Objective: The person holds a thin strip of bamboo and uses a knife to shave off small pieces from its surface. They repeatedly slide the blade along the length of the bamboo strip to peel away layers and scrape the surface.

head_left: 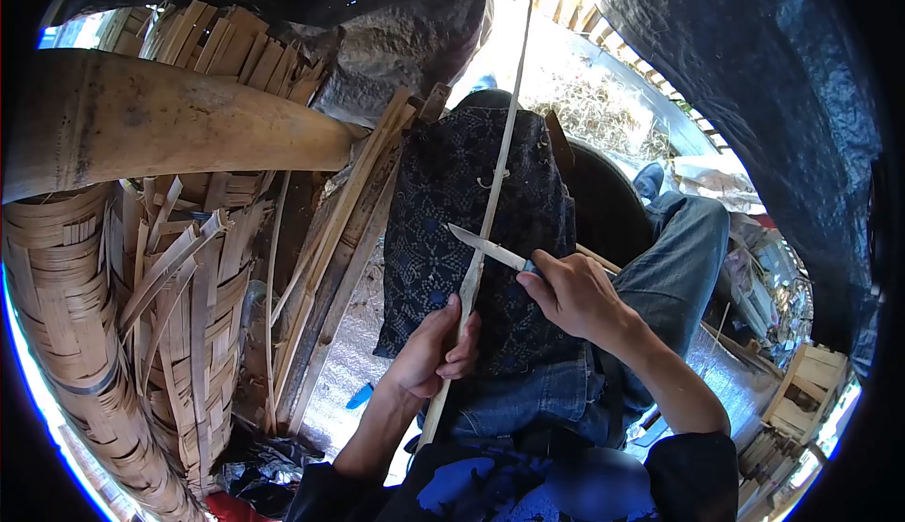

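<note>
A long pale bamboo strip (504, 149) runs from my lap up toward the top of the head view. My left hand (436, 348) is wrapped around its lower part. In my right hand (577, 298) is a knife (488, 247) with a short pointed blade and a blue-grey handle, most of it hidden by the fingers. The blade lies across the strip just above my left hand, pointing left. Beneath them, a dark patterned cloth (443, 182) covers my lap and thigh.
At left stand a woven bamboo wall (71, 286), a thick bamboo pole (207, 121) and several split bamboo slats (330, 239). Dark plastic sheeting (754, 69) hangs at right. A wooden crate (806, 390) sits at lower right. My jeans-clad leg (674, 258) bends to the right.
</note>
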